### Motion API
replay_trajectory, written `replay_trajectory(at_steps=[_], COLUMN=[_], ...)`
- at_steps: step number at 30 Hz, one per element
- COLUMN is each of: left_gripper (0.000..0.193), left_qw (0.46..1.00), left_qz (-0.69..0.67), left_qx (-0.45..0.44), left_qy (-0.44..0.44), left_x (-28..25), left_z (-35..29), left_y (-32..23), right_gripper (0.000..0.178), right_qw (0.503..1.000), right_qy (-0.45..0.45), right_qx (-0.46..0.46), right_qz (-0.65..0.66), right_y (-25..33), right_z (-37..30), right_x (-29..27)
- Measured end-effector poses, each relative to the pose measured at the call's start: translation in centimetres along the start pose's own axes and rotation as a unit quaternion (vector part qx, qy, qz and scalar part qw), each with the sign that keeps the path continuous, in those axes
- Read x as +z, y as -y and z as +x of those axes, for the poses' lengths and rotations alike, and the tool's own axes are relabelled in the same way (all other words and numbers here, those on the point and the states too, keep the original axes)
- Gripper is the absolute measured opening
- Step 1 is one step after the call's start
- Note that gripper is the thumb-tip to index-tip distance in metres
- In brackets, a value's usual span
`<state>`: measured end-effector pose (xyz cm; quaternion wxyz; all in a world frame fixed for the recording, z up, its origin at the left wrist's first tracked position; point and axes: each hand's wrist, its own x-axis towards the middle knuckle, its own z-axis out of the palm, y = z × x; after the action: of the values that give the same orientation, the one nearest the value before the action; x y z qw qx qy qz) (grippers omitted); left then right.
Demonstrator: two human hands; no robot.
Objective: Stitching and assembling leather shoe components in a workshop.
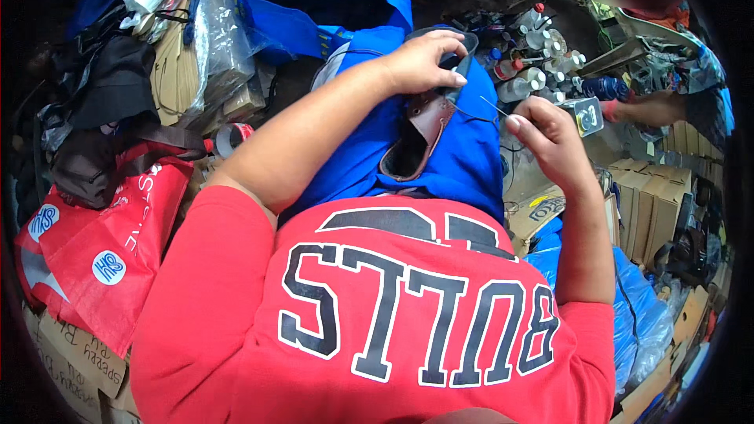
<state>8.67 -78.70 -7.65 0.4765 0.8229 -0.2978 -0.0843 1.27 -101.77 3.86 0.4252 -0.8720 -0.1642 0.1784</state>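
A brown leather shoe point(428, 121) rests on my blue-clad lap, its opening toward me and its dark sole edge showing at the far end. My left hand point(428, 62) is closed over that far end, thumb on the near side and fingers over the rim. To the right of the shoe, my right hand point(546, 137) pinches a thin needle point(493, 105) between thumb and forefinger, its free end toward the shoe. A dark thread point(471, 117) runs from the shoe's side toward the right hand.
A blue bag point(330, 0) gapes beyond my knees. Several bottles point(522, 84) crowd the far right, near another person's arm point(652, 110). A red bag point(102, 243) lies left; flattened cardboard point(177, 70) is behind it. Boxes point(648, 204) stand at the right.
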Motion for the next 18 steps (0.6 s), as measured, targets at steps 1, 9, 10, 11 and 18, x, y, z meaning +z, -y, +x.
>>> replay_trajectory(at_steps=[1, 9, 10, 11, 18], left_gripper=[0.040, 0.035, 0.033, 0.033, 0.029], left_qw=[0.999, 0.992, 0.993, 0.992, 0.986], left_qz=[-0.021, 0.066, 0.065, 0.067, 0.036], left_qx=[0.000, 0.013, 0.025, 0.014, -0.001], left_qy=[0.037, 0.104, 0.100, 0.106, 0.163], left_x=[-0.7, -3.5, -3.6, -3.7, -4.6], left_z=[0.4, 1.3, 1.3, 1.2, 1.5], left_y=[0.1, -0.6, -0.7, -0.8, -1.2], right_gripper=[0.015, 0.016, 0.016, 0.016, 0.016], right_qw=[1.000, 0.993, 0.991, 0.990, 0.990], right_qy=[-0.022, -0.009, -0.012, -0.013, 0.015], right_qx=[-0.002, -0.063, -0.065, -0.050, -0.030], right_qz=[-0.017, -0.102, -0.114, -0.129, -0.135], right_y=[-0.4, -2.2, -2.0, -1.8, -0.9], right_z=[0.3, 3.5, 3.7, 3.8, 4.1], right_x=[0.4, 3.7, 3.7, 3.7, 3.4])
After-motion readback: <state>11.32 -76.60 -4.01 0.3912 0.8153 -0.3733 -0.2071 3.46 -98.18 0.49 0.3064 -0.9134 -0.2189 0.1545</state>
